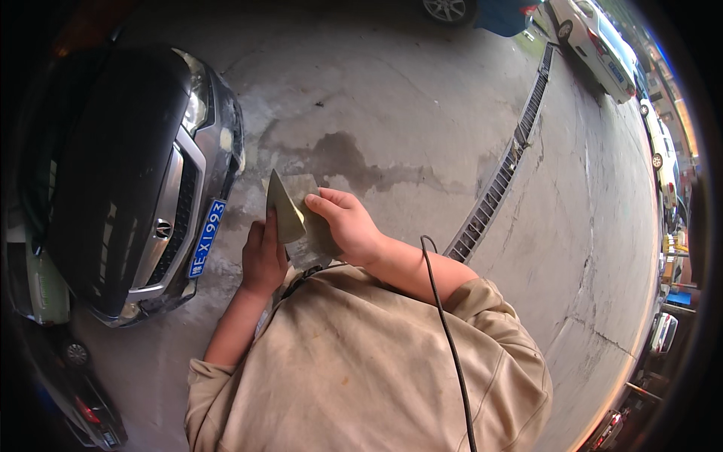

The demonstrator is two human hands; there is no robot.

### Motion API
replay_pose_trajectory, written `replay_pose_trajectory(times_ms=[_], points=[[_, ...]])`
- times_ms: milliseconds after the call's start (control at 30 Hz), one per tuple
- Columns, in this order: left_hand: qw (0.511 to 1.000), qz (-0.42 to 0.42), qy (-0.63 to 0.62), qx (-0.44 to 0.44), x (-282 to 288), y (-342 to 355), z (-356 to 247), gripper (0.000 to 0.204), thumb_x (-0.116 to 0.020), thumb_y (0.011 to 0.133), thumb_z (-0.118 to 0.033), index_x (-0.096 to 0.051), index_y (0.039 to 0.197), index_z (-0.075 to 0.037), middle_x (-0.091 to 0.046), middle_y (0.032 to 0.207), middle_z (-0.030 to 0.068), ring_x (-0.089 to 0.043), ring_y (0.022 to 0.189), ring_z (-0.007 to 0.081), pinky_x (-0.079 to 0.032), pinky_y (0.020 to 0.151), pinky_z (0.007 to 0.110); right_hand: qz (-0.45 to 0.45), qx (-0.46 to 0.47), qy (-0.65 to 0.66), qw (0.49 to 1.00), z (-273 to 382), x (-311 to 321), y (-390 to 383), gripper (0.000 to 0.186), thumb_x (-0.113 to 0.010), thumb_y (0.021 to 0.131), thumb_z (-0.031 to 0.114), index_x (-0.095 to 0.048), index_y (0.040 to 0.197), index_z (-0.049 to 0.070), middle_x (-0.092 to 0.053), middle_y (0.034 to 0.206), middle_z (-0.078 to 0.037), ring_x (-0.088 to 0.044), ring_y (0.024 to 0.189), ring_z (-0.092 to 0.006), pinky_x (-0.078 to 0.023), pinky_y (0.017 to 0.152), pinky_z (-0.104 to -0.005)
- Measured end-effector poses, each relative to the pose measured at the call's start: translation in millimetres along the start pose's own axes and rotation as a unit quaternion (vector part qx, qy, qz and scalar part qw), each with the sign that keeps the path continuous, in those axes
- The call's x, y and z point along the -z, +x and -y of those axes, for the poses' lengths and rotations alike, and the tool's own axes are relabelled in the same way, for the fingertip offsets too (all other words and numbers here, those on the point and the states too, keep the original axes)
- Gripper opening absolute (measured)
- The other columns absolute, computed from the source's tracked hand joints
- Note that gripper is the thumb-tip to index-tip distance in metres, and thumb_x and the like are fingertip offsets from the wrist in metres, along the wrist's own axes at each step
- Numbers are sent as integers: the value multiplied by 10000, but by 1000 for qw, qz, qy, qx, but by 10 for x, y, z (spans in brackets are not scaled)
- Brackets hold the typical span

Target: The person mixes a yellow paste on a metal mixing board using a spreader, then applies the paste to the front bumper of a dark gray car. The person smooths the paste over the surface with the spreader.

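In front of my chest, my left hand (pixel 263 258) is closed on a thin, grey-green triangular blade (pixel 284 212), its pointed tip facing away from me. A pale yellow smear shows along the blade's right edge. My right hand (pixel 352 227) grips a flat, grey-green plate (pixel 322 226) just beside it, thumb on the upper face and the fingers partly hidden. The two flat pieces overlap in view; whether they touch, I cannot tell.
A dark car (pixel 113 173) stands close on my left, with pale patches on its front bumper. A drain grate (pixel 497 192) crosses the concrete floor to my right. White car (pixel 599 49) is parked far right. A black cable (pixel 444 309) hangs over my right arm.
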State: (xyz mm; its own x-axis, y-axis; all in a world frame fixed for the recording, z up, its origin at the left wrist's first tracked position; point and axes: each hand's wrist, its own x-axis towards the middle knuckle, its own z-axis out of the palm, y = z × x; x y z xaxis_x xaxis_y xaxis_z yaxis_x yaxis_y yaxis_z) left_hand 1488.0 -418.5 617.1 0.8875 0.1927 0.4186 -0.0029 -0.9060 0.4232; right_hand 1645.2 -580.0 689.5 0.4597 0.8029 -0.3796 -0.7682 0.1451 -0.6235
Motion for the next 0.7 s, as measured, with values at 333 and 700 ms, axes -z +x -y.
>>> replay_pose_trajectory(times_ms=[333,700], points=[[881,81,-405,229,78,-96,-1,302,-508,1113,-187,-556,1357,-14,-622,951,143,-632,808,243,-518,684,364,26,292,8,956,410,13,-238,157,-606,1091,121,-698,1198,52,-735,1060,12,-644,902,-51,-521,778,-239],[680,175,-633,327,628,135,-361,235,-511,1131,-199,-512,1307,-44,-548,818,48,-452,566,78,-373,507,241,158,586,-556,567,606,9,-12,533,-769,820,-7,-725,1342,92,-754,1278,-145,-757,1101,-327,-641,921,-416]])
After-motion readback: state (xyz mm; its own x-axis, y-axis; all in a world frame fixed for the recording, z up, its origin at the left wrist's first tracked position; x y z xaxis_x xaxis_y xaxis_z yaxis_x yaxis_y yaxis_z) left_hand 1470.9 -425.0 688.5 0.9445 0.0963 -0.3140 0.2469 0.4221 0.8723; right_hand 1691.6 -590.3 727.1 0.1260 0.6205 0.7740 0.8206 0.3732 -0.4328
